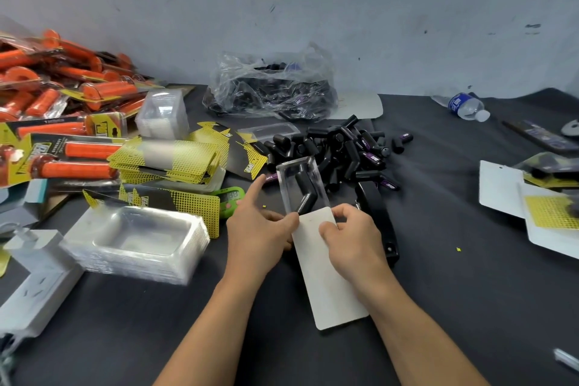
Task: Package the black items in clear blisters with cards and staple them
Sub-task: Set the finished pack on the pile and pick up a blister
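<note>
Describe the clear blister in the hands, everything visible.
The clear blister is a long, transparent, glossy plastic tray with a flat rim, pointing away from the person over the dark table. Black items lie inside. Its near end meets a white card, which the right hand pinches; the left hand holds the blister's near left edge.

Little legible anywhere. Upside down on a yellow card (105, 129) at the left: big black letters, roughly "PROT". On the black card (59, 150) just below: a small white word, perhaps "SYNERGY". On purple labels (366, 143) of the black items (338, 147): white letters, something like "TAPE", blurred. On the green timer (230, 197): pale digits, not readable. On the bottle (466, 107), across a blue band: white print, too small to make out.
</note>
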Demonstrator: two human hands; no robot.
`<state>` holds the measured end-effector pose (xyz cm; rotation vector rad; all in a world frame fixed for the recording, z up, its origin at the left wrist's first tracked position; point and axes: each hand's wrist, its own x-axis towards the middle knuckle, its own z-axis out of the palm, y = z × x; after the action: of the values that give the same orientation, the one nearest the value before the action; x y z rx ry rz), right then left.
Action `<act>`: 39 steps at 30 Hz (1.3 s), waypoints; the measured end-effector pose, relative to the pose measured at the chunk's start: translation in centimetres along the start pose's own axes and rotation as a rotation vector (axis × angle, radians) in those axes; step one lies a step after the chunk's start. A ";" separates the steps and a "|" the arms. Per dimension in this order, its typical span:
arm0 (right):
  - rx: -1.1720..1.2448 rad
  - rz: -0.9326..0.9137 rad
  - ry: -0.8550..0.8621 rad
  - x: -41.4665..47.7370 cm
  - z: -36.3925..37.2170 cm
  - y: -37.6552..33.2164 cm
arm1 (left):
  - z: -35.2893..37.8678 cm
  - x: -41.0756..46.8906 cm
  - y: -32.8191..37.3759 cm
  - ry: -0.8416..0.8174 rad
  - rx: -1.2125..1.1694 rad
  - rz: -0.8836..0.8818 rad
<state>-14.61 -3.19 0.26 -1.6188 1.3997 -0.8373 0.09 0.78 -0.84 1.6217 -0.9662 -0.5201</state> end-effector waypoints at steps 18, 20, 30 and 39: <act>0.167 0.013 -0.213 -0.8 0.2 -0.4 | 0.4 0.9 -0.6 0.152 0.068 -0.027; 0.164 -0.005 -0.195 -0.8 0.2 -0.6 | 0.4 0.6 -0.4 0.165 0.059 0.004; 0.000 -0.016 -0.130 -0.6 0.0 -0.3 | -0.3 0.6 1.2 -0.144 -0.645 -0.214; 0.088 -0.007 -0.313 -1.0 -0.5 -0.5 | -0.4 1.3 0.5 0.089 -0.632 -0.163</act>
<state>-15.00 -2.23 0.98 -1.6082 1.1229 -0.6082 0.97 -0.04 -0.06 1.1393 -0.5255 -0.7685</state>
